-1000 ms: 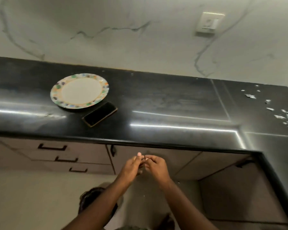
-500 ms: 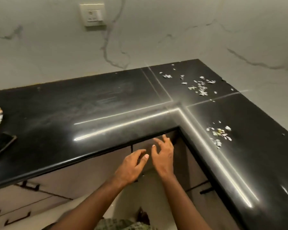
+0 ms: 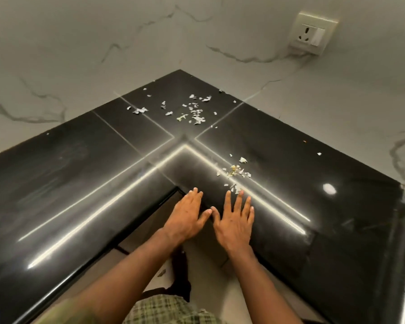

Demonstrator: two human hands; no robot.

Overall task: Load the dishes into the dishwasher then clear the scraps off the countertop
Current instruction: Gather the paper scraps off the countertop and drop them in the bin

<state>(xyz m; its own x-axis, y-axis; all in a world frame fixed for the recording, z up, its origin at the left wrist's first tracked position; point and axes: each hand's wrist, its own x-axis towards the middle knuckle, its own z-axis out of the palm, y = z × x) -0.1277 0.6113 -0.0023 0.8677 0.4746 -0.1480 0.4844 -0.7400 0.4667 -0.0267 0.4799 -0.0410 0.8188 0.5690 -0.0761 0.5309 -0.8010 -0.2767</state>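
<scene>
Both hands flat and spread at the counter's inner corner, holding nothing.

Left hand lay palm down over the counter edge, fingers straight; right hand lay flat beside it, thumbs nearly touching, its fingertips just reaching the near scraps. A bigger scatter of scraps sat well past the hands, toward the wall corner. Socket was up on the wall, right of that.

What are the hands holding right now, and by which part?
Nothing. The left hand and right hand are both open, fingers straight, over the black countertop, just short of the nearest scraps.
</scene>
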